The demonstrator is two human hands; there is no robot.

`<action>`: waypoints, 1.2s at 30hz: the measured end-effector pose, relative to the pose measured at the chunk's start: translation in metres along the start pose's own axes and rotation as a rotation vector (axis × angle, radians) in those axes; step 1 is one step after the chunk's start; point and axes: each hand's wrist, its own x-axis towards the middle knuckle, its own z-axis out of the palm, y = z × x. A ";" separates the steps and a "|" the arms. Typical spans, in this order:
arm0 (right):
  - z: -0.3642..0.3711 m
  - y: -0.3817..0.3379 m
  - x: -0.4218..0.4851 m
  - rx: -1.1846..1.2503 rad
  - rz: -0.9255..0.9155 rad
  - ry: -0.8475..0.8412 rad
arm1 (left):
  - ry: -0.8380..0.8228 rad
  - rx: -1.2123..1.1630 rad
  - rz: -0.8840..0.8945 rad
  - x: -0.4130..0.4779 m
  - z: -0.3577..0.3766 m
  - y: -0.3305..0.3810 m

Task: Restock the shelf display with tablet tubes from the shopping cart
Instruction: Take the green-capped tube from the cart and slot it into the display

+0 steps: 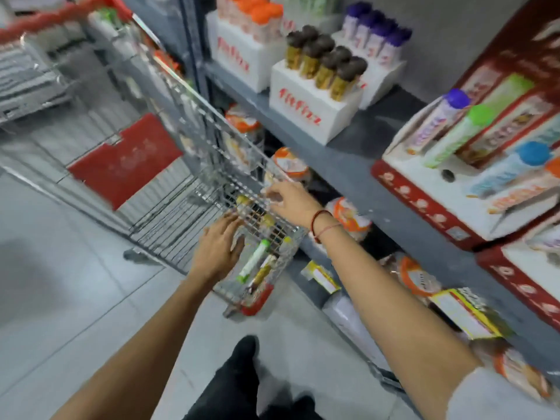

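Note:
Several tablet tubes lie in the near corner of the wire shopping cart (194,122). Among them are a white tube with a green cap (254,260) and a yellow-brown tube (263,272) beside it. My left hand (216,248) is open with fingers spread, right beside these tubes at the cart's near wall, holding nothing. My right hand (288,201) reaches over the cart's top rim, its fingers curled onto the wire. On the shelf stands a white display box (306,110) with several brown-capped tubes (328,69) upright in it.
Behind that box are white boxes of orange-capped tubes (257,16) and purple-capped tubes (377,33). A red display (424,204) with tubes lying in it fills the shelf's right. Orange-lidded packs (350,218) sit on the lower shelf. Grey tiled floor (60,283) lies to the left.

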 end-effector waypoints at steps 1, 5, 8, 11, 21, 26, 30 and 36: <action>0.019 -0.001 0.009 -0.008 0.012 -0.072 | -0.004 0.008 -0.030 -0.009 -0.001 -0.011; 0.098 0.003 0.039 -0.101 0.057 -0.316 | -0.036 0.098 -0.094 -0.039 0.001 -0.038; 0.148 0.015 0.054 -0.162 0.144 -0.472 | -0.102 0.171 -0.104 -0.042 0.004 -0.044; 0.183 0.036 0.065 -0.142 0.299 -0.471 | -0.176 0.211 -0.144 -0.039 0.008 -0.047; 0.248 0.087 0.115 0.057 0.716 -0.286 | -0.202 0.236 -0.131 -0.039 0.015 -0.054; 0.256 0.088 0.128 0.052 0.814 -0.043 | -0.152 0.191 -0.139 -0.040 0.017 -0.054; 0.247 0.080 0.122 0.148 0.803 -0.054 | -0.160 0.206 -0.145 -0.040 0.019 -0.054; 0.221 0.060 0.106 0.218 0.706 -0.125 | -0.180 0.203 -0.142 -0.041 0.018 -0.053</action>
